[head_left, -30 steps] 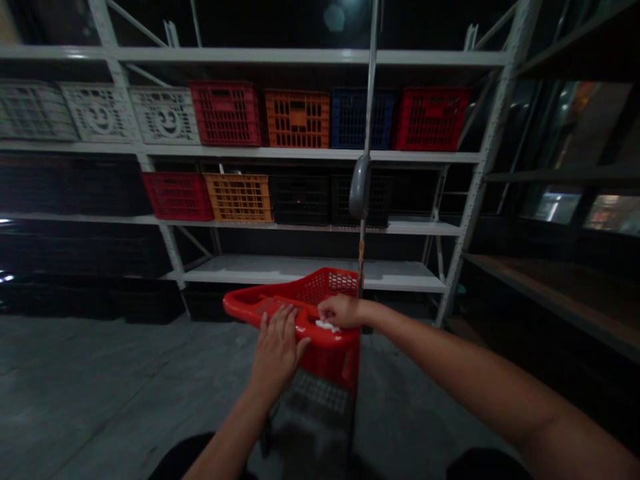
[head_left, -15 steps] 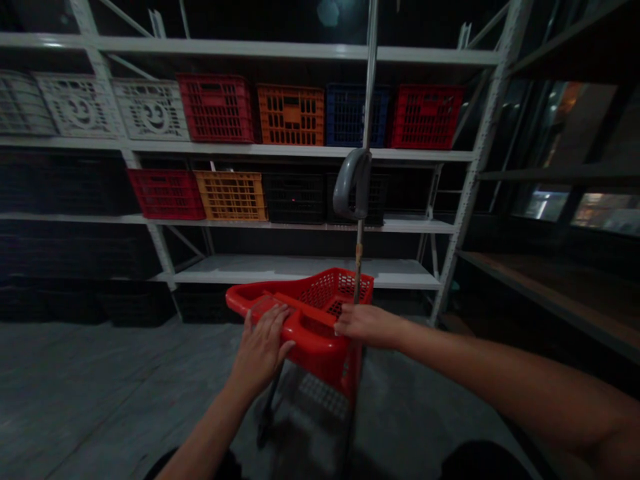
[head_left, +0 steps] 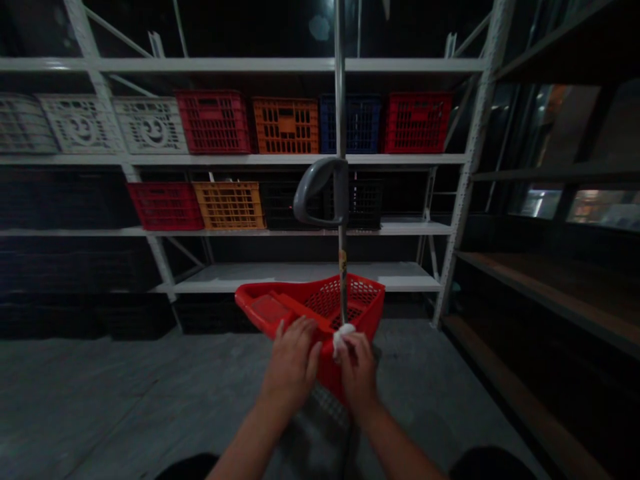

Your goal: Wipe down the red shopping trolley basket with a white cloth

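Observation:
A red plastic shopping cart [head_left: 265, 308] with a mesh basket stands in front of me. My left hand [head_left: 295, 357] lies on its near edge, fingers stretched over the rim and thumb apart. In my right hand [head_left: 359, 370] is a crumpled white cloth [head_left: 344, 331], pinched between thumb and fingers. The cloth is pressed around the cart's near corner, by the foot of a metal pole [head_left: 341, 120]. That pole rises upright past the top of the view and carries a grey loop-shaped handle [head_left: 305, 193]. The cart's lower part is mostly hidden behind my arms.
A white metal rack [head_left: 240, 160] stands behind the cart, holding red, orange, blue, white and black crates. One orange crate [head_left: 286, 125] sits on its upper shelf. At the right are dark shelves with a wooden board [head_left: 540, 293]. Grey concrete floor [head_left: 150, 393] lies below.
My right hand has turned to come from below, and the white cloth now shows. My left hand has slid right along the rim. Pole and grey handle appear further left.

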{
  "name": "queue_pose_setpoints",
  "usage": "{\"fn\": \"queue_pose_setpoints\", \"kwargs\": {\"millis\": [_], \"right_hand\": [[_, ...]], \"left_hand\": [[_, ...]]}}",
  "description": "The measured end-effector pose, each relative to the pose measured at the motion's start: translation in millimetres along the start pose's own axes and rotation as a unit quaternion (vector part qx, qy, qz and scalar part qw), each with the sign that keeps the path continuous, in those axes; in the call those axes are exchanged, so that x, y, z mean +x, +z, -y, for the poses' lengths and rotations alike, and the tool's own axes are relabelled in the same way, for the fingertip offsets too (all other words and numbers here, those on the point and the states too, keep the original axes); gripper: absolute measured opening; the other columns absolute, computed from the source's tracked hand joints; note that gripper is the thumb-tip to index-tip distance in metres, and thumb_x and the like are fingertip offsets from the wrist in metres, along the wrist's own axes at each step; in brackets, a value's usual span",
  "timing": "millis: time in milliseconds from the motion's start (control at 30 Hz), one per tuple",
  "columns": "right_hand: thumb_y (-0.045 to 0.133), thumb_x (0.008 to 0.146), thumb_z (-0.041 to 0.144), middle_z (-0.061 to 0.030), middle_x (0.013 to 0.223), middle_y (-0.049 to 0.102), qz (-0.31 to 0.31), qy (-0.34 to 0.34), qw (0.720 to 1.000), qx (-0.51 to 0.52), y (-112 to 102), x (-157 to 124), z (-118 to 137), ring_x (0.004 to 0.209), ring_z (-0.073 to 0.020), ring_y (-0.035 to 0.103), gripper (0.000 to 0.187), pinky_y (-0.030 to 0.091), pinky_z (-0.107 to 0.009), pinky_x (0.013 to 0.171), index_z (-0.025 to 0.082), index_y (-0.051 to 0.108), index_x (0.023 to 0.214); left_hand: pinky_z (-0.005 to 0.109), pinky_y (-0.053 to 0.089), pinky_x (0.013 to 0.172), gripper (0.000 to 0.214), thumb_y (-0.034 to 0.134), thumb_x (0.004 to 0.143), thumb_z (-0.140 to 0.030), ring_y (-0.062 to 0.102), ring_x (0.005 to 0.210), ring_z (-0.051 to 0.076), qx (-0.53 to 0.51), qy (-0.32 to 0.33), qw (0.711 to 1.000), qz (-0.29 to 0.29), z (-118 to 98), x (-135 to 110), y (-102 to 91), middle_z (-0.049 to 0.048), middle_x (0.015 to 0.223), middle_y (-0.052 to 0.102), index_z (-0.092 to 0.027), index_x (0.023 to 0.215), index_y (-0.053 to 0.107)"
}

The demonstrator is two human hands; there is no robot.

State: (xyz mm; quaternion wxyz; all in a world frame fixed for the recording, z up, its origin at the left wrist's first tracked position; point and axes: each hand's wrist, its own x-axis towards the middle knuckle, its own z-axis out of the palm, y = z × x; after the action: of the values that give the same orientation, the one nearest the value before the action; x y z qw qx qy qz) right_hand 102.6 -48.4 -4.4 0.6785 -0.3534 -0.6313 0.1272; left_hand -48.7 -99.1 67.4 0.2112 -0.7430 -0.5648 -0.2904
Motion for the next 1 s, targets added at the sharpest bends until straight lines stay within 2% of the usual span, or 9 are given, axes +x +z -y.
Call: {"fn": "queue_pose_setpoints", "kwargs": {"millis": [100, 167, 233, 400, 567, 667, 733, 833, 1000], "right_hand": [[0.04, 0.085, 0.024, -0.0049, 0.088, 0.054, -0.001, 0.036, 0.999, 0.012, 14, -6, -1, 0.086, -0.0168, 0.052, 0.014, 0.041, -0.031, 0.078, 0.019, 0.053, 0.087], [0.039, 0.085, 0.025, -0.0048, 0.085, 0.052, -0.02, 0.096, 0.995, 0.007, 17, -5, -7, 0.083, -0.0172, 0.051, 0.013, 0.042, -0.031, 0.076, 0.019, 0.051, 0.085], [0.039, 0.085, 0.026, -0.0051, 0.084, 0.051, -0.022, 0.128, 0.991, 0.015, 19, -4, -8, 0.081, -0.0174, 0.051, 0.012, 0.042, -0.031, 0.074, 0.02, 0.049, 0.085], [0.038, 0.084, 0.026, -0.0058, 0.085, 0.051, 0.026, 0.086, 0.994, 0.056, 25, -8, 1, 0.083, -0.0177, 0.05, 0.012, 0.042, -0.031, 0.075, 0.021, 0.048, 0.079], [0.042, 0.081, 0.026, -0.0053, 0.08, 0.054, 0.027, 0.148, 0.989, 0.014, 12, 12, -23, 0.077, -0.0177, 0.053, 0.011, 0.043, -0.03, 0.073, 0.019, 0.049, 0.078], [0.042, 0.081, 0.027, -0.008, 0.089, 0.059, 0.034, 0.142, 0.989, 0.024, 3, 25, -28, 0.084, -0.0178, 0.055, 0.014, 0.044, -0.03, 0.075, 0.018, 0.051, 0.081], [0.043, 0.081, 0.026, -0.008, 0.095, 0.06, 0.084, 0.108, 0.99, 0.036, 1, 29, -23, 0.09, -0.0175, 0.056, 0.014, 0.044, -0.029, 0.079, 0.018, 0.054, 0.083], [0.046, 0.079, 0.02, -0.0049, 0.091, 0.063, 0.181, 0.065, 0.981, 0.014, 1, 30, -19, 0.088, -0.0163, 0.057, 0.013, 0.043, -0.027, 0.08, 0.02, 0.058, 0.083], [0.045, 0.078, 0.018, -0.0016, 0.07, 0.062, 0.2, 0.104, 0.97, -0.093, 4, 37, -23, 0.069, -0.0159, 0.058, 0.013, 0.043, -0.026, 0.066, 0.019, 0.058, 0.076]], "left_hand": [[0.052, 0.023, 0.098, 0.037, 0.033, 0.084, -0.038, 0.057, 0.092, 0.023, 0.027, -0.069, 0.997, 0.015, -34, 12, 6.3, 0.0088, 0.09, 0.067, -0.017, 0.089, 0.063], [0.054, 0.023, 0.095, 0.042, 0.033, 0.083, -0.041, 0.06, 0.077, 0.023, 0.055, -0.088, 0.994, 0.022, -40, 17, 10.1, 0.0079, 0.069, 0.067, -0.018, 0.069, 0.064], [0.052, 0.026, 0.093, 0.045, 0.032, 0.083, -0.041, 0.06, 0.069, 0.022, 0.067, -0.083, 0.994, 0.014, -36, 18, 12.7, 0.0079, 0.06, 0.065, -0.017, 0.061, 0.064], [0.047, 0.03, 0.089, 0.046, 0.032, 0.083, -0.037, 0.059, 0.062, 0.02, 0.065, -0.061, 0.996, -0.023, -20, 15, 17.3, 0.0074, 0.055, 0.064, -0.017, 0.058, 0.064], [0.043, 0.03, 0.089, 0.042, 0.035, 0.082, -0.034, 0.059, 0.063, 0.018, 0.082, -0.056, 0.994, -0.036, -12, 11, 19.9, 0.0044, 0.054, 0.064, -0.019, 0.056, 0.063], [0.041, 0.032, 0.089, 0.039, 0.037, 0.081, -0.034, 0.058, 0.061, 0.017, 0.089, -0.047, 0.994, -0.042, -5, 8, 18.6, 0.0032, 0.052, 0.063, -0.02, 0.054, 0.062], [0.04, 0.033, 0.089, 0.038, 0.037, 0.081, -0.032, 0.057, 0.061, 0.016, 0.088, -0.037, 0.995, -0.04, 1, 5, 16.5, 0.0026, 0.052, 0.062, -0.02, 0.054, 0.062], [0.039, 0.034, 0.089, 0.038, 0.038, 0.081, -0.031, 0.056, 0.06, 0.015, 0.084, -0.028, 0.995, -0.037, 9, 2, 12.7, 0.0018, 0.051, 0.061, -0.02, 0.053, 0.06], [0.038, 0.036, 0.088, 0.037, 0.038, 0.08, -0.03, 0.054, 0.057, 0.013, 0.071, -0.01, 0.996, -0.043, 21, -1, 6.2, 0.0007, 0.05, 0.06, -0.02, 0.051, 0.059]]}}
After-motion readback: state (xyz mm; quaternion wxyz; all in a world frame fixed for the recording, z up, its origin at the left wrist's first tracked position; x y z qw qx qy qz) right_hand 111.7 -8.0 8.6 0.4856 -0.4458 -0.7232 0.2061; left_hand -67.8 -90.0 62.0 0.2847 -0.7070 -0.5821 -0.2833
